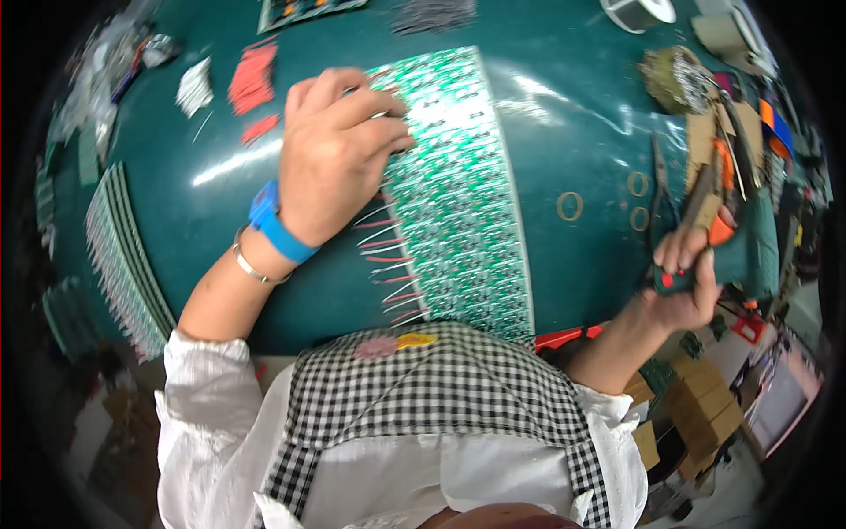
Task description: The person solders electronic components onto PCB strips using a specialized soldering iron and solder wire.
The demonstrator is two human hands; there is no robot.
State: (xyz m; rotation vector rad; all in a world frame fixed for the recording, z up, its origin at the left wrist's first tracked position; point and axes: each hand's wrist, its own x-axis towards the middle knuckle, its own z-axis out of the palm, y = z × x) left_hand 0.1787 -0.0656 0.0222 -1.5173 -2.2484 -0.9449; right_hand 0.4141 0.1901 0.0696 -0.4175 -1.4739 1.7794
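Note:
My left hand rests with curled fingers on the left edge of a long green panel of small circuit boards lying on the dark green table. Red and white wire leads stick out from the panel's left side below the hand. A blue wristband and a metal bangle sit on that wrist. My right hand is at the table's right edge, closed around the green handle of a soldering tool with an orange collar.
Another strip of boards with leads lies at the left. Red wire pieces and white ones sit far left. Pliers, three brass rings, a solder spool and cardboard boxes crowd the right.

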